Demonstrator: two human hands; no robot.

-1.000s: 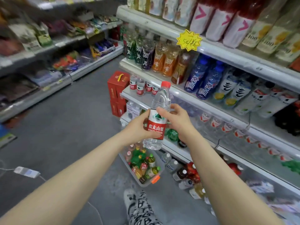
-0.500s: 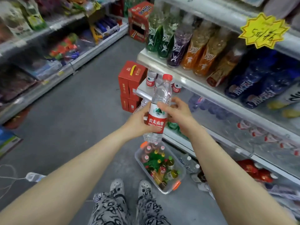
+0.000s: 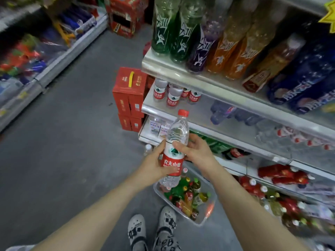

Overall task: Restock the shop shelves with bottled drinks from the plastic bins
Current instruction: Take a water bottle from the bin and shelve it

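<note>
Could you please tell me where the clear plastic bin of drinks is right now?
In the head view the plastic bin sits on the floor at lower centre, just right of the person's shoes, below the held water bottle.

The grey floor (image 3: 63, 151) carries a clear bin (image 3: 203, 221) (packed with small bottles (image 3: 183, 194)), red cartons (image 3: 126, 98) stacked beyond that bin.

A stack of red cartons (image 3: 129, 98) (the top one has a yellow handle) stands on the grey floor (image 3: 68, 142). More red boxes (image 3: 125, 17) sit beyond it, and blurred snack packets (image 3: 23, 57) lie to its left.
</note>
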